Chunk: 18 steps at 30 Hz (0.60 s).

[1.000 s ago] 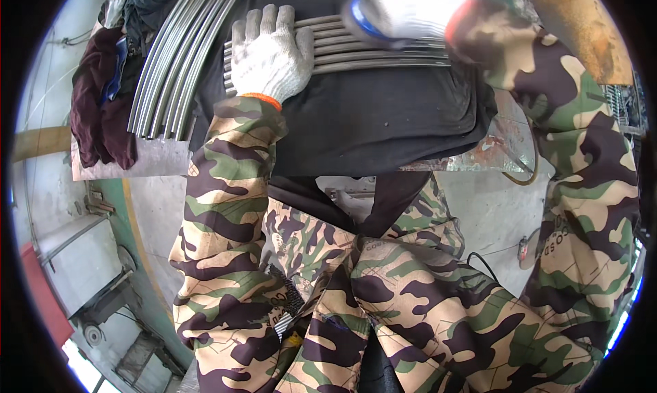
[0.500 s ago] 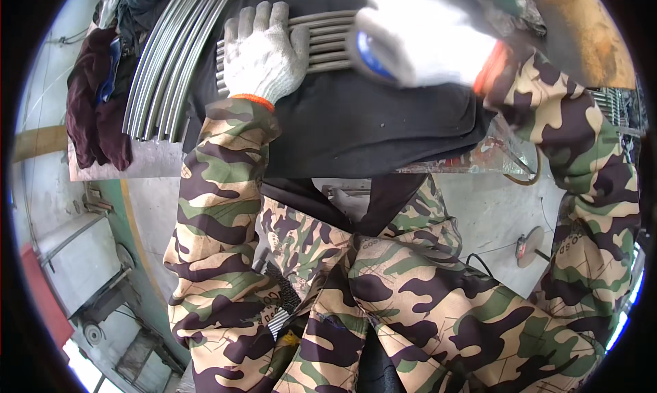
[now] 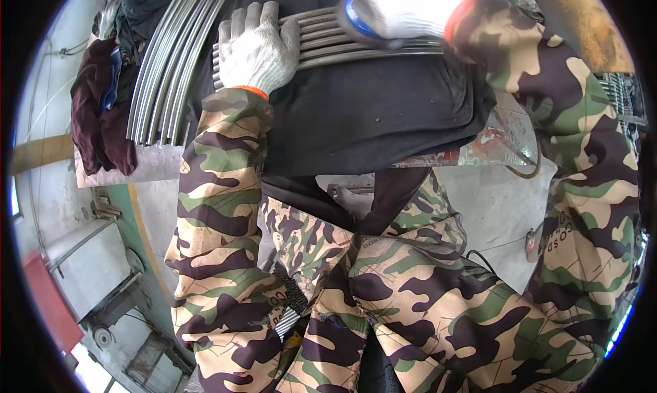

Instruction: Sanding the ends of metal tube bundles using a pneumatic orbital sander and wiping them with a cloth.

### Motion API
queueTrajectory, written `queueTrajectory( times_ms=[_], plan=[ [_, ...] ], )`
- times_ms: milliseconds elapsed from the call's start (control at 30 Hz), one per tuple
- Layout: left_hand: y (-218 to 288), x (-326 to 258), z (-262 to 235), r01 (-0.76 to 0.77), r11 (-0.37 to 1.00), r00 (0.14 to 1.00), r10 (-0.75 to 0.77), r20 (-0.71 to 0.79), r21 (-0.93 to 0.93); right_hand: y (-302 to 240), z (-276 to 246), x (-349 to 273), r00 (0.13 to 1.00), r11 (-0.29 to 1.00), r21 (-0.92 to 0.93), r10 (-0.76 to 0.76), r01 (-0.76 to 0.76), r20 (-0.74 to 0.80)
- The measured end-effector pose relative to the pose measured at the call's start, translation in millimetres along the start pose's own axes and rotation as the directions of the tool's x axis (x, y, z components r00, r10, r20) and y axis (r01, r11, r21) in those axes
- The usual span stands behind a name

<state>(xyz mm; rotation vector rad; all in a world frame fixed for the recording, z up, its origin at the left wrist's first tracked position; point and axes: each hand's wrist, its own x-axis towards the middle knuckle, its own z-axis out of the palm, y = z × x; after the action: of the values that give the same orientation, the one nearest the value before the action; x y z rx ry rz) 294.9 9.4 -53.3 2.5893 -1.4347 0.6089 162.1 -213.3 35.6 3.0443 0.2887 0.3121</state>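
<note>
Rods (image 3: 320,40): several grey metal lengths, side by side in a row on black cloth (image 3: 363,119); their left ends peep out just left of the left fingers, and the row runs rightward beneath the right hand (image 3: 410,9).
Left hand (image 3: 254,54): white-gloved, palm down across the rods; fingers straight and slightly spread, thumb apart, pinching nothing.
Blue-edged tool (image 3: 361,18): under the right hand, over the rods and to the right of the left fingers; its kind is too blurred to tell.
Right fingers: blurred near the top of the view; I cannot tell whether they are pressed together or pinching the tool.
Shiny bars (image 3: 179,57): a second bunch, left of the left fingers and apart from them; maroon cloth (image 3: 99,105) lies farther left.
Tool on rods: the step looks like rubbing along the row, the left palm serving as clamp; I cannot judge how much is done.
Gap between hands: the next move seems to call for even pressure, rods kept from rolling, and left fingers clear of the tool's edge.
</note>
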Motion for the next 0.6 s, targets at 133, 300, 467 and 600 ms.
queueTrajectory(
  times_ms=[133, 300, 467, 600],
  plan=[
    [-7, 4, 10, -0.098, 0.994, 0.955, 0.109, -0.275, 0.054, -30, -26, -23, 0.993, 0.994, 0.104, -0.043, 0.032, 0.111],
    [-2, 1, -3, -0.001, 1.0, 0.998, -0.001, 0.064, 0.029, 2, -11, 1, 0.999, 0.999, 0.0, 0.045, -0.045, 0.024],
    [4, 2, -8, 0.051, 0.998, 0.999, -0.051, -0.017, -0.044, -13, -26, -36, 0.992, 0.999, 0.05, 0.002, -0.008, 0.127],
    [-3, 2, -3, -0.027, 0.999, 0.999, 0.026, 0.042, 0.022, 22, -11, -30, 0.993, 0.994, -0.034, 0.107, -0.105, 0.053]
  ],
)
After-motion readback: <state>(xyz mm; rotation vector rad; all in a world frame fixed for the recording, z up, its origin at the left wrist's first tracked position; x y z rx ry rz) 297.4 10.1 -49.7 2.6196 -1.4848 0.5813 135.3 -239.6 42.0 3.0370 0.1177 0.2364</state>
